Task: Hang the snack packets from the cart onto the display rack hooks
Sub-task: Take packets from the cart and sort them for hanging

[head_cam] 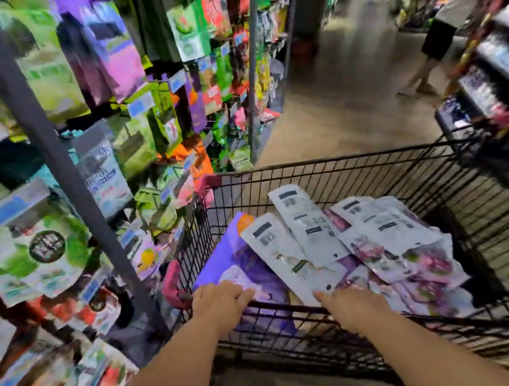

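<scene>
A black wire cart [376, 156] stands in front of me with several snack packets [314, 233] lying in it, white backs with barcodes up, purple fronts showing on others. A large purple packet [225, 266] lies at the cart's left side. My left hand [219, 302] reaches over the near rim, its fingers resting on the purple packet. Over the same rim, my right hand [351, 306] lies flat on the white packets with its fingers extended. The display rack [42, 135] on my left is hung with colourful packets on hooks.
A grey upright post [108, 239] of the rack stands close to the cart's left corner. Shelves [502, 60] line the right side of the aisle. A person [437, 41] stands further down the aisle on the tan floor.
</scene>
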